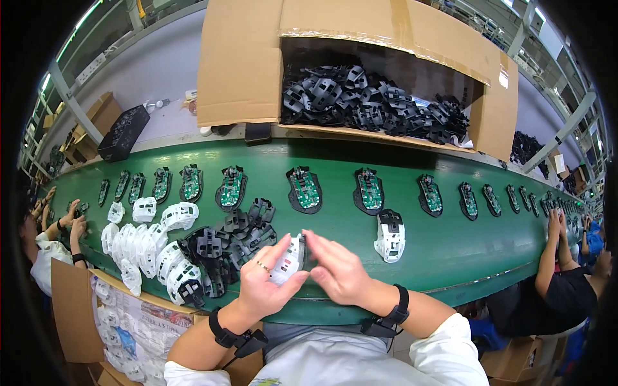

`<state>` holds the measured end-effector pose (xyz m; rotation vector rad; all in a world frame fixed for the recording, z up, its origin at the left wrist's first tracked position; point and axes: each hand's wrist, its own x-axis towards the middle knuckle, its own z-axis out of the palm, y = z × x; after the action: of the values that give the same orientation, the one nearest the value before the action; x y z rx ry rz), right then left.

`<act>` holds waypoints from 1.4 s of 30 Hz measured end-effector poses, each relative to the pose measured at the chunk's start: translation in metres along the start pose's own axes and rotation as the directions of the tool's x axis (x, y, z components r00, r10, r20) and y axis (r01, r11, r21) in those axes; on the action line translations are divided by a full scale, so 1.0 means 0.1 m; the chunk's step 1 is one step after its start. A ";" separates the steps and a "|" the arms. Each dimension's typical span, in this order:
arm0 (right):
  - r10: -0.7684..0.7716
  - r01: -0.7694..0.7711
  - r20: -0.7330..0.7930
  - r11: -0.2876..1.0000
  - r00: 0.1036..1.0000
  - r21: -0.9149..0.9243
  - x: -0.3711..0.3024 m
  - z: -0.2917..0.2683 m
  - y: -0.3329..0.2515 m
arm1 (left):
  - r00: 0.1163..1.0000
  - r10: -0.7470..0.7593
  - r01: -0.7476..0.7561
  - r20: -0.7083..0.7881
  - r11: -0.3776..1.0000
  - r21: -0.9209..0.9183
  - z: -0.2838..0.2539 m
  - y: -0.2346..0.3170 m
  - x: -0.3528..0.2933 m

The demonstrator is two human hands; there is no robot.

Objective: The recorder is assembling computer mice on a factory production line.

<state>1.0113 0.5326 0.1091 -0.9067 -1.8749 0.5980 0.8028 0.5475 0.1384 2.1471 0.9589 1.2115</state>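
Note:
A white computer-mouse shell stands tilted between my two hands above the near edge of the green conveyor. My left hand wraps its left side, thumb toward me. Against its right side presses my right hand, fingers together and thumb bent in; that palm hides part of the shell. Right of my hands lies a white shell with a black piece at its far end. To the left are a heap of black plastic mouse parts and a cluster of white shells.
Black mouse bases with green circuit boards line the green conveyor. Behind it, a cardboard box holds black parts. Another carton with white shells stands at lower left. Co-workers' hands appear at both sides.

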 end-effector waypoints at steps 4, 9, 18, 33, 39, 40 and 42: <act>-0.074 0.090 0.130 0.989 0.989 -0.120 0.03 0.04 0.03 | 0.998 -0.061 0.062 0.005 0.997 -0.049 -0.03 -0.10 -0.07; 0.227 -0.446 0.422 0.711 0.878 0.544 0.04 -0.09 0.20 | 0.986 -0.017 0.037 0.167 0.993 -0.113 -0.01 -0.03 0.00; 0.216 -0.271 0.199 0.908 0.956 0.318 0.07 0.10 0.08 | 0.993 -0.116 0.115 -0.004 0.987 -0.113 0.02 -0.06 -0.04; 0.342 -0.307 -0.019 0.866 0.940 0.394 0.32 0.48 -0.36 | 0.971 -0.230 0.234 0.062 0.969 -0.080 -0.77 -0.15 -0.07; 0.092 -0.250 -0.327 0.840 0.941 -0.483 0.54 -0.04 -0.14 | 0.895 -0.203 0.331 -0.397 0.899 0.286 -2.04 -0.82 0.08; -0.212 -0.040 -0.318 0.775 0.924 -0.631 0.58 0.02 -0.19 | 0.888 -0.292 0.429 -0.356 0.803 0.413 -2.23 -0.86 0.12; -0.170 0.156 -0.009 0.924 0.985 -0.349 0.53 0.29 -0.36 | 0.869 -0.375 0.494 -0.322 0.686 0.535 -2.44 -0.90 0.19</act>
<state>0.9576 0.5519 0.1505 -0.9640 -2.0326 0.1458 0.5670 0.6370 0.2032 2.0475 2.0490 0.9428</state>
